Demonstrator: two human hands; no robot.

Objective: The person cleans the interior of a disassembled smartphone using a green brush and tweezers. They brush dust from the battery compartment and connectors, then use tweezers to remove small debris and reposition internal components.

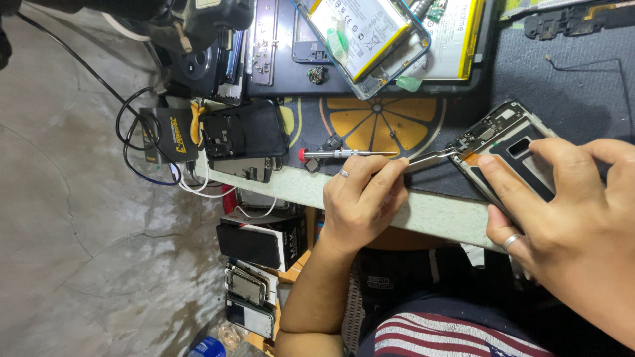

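Left hand (364, 198) closed on slim metal tweezers (430, 157); tips set at top edge of opened phone frame (506, 155). A red-capped steel screwdriver (344, 154) is also pinned under the fingers. Right hand (562, 205) pressed flat on the frame, gripping its edge at the bench lip (436, 215). Frame: thin rectangular shell w/ dark cutouts, lying on textured grey mat (569, 86). Battery-fitted blue-rimmed phone (362, 36) well apart, further back.

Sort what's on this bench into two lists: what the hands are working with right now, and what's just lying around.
In use:
- opened phone frame, steadied by the right hand
- tweezers in the left hand, tip at the frame's upper end

Lying about:
- red-capped screwdriver
- blue-edged open phone with battery showing
- black back cover
- stacked phones below the bench
- orange-slice mat
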